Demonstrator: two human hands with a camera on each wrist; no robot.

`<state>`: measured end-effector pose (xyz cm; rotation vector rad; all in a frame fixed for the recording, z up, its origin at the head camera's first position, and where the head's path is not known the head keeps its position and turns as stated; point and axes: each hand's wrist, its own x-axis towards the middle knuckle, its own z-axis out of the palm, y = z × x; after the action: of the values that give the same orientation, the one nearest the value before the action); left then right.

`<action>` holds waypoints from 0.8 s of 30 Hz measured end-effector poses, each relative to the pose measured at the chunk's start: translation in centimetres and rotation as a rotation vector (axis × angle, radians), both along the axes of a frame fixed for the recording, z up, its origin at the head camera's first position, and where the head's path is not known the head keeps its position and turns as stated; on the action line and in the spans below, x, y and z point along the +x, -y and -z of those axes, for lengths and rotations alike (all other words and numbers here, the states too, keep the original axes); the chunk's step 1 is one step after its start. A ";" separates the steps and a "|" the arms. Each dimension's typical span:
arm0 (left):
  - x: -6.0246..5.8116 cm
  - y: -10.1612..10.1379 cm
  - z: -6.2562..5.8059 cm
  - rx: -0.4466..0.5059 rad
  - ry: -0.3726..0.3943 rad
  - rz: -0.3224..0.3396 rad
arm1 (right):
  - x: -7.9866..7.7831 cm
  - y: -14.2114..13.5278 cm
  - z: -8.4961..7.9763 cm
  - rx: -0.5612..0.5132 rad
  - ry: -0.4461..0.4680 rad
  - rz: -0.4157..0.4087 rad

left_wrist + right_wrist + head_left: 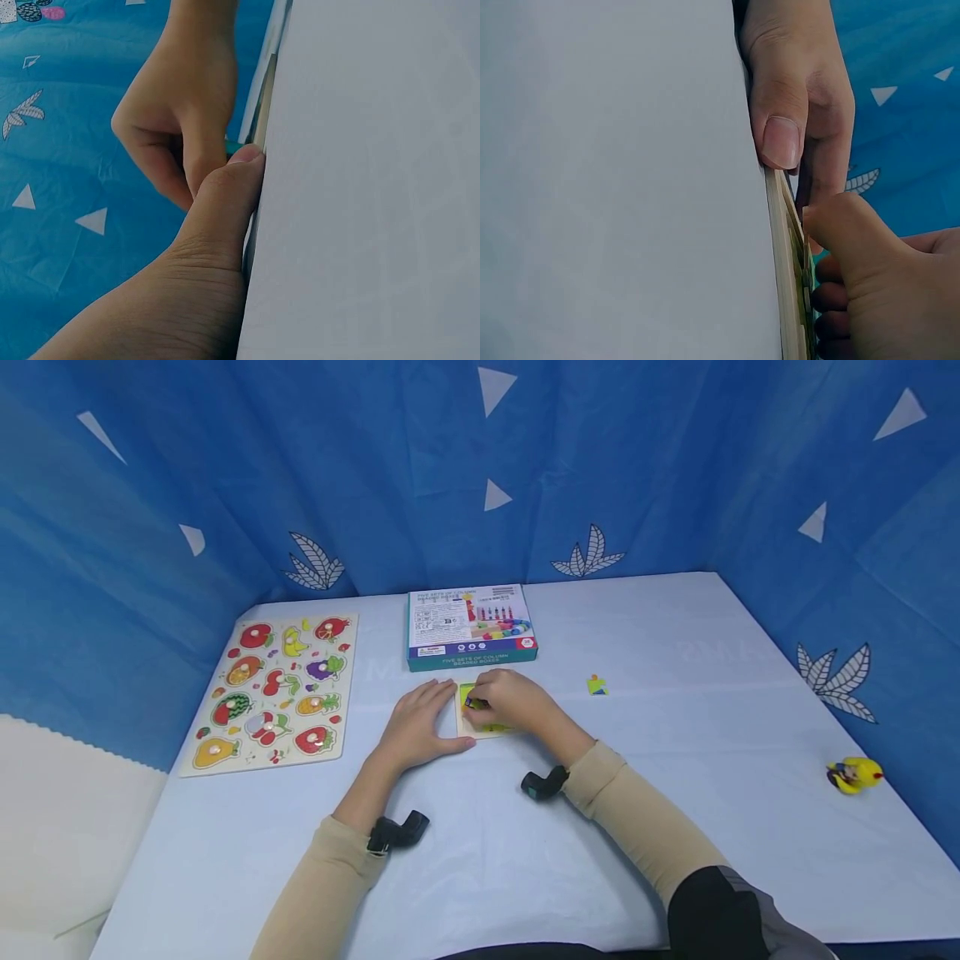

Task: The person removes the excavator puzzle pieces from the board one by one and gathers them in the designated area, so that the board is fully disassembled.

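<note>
A small wooden puzzle board point(463, 729) with a pale rim and a yellow-green picture lies in front of me. Fingers fairly straight, my left hand point(418, 724) rests along the board's left side, its thumb at the near corner. Over the board, my right hand point(512, 700) pinches a small puzzle piece point(472, 702) coloured dark purple and yellow; the fingers hide much of it. In the right wrist view the board's edge point(775, 225) shows thin pieces point(796, 247) tilted up above it. Right of the hands lies a loose green puzzle piece point(597, 686) with an orange knob.
Behind the hands lies a boxed bead set point(472, 628). A large fruit peg puzzle point(281, 693) occupies the left side of the white-covered table point(675, 710). Near the right edge is a yellow toy figure point(855, 774). Blue printed cloth point(420, 468) hangs around the table.
</note>
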<state>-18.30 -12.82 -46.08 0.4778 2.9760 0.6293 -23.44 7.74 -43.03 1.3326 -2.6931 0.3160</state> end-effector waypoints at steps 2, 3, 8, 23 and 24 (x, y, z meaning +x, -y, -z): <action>0.0 0.0 0.0 0.001 0.000 0.000 | -0.1 0.0 0.1 0.011 0.012 0.011; 0.0 0.0 -0.1 0.001 0.000 0.000 | -0.1 0.0 0.1 0.017 0.018 0.016; 0.0 0.0 -0.1 0.003 -0.002 0.001 | -0.2 0.0 0.4 0.024 0.037 0.031; 0.0 0.0 0.0 -0.002 0.002 0.006 | -0.2 -0.4 1.2 -0.095 0.186 0.096; 0.0 0.0 0.0 -0.001 0.000 0.007 | -0.2 -0.4 1.3 -0.105 0.201 0.104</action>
<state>-18.29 -12.82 -46.05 0.4873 2.9730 0.6278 -23.68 8.12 -44.35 1.1861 -2.8490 0.6016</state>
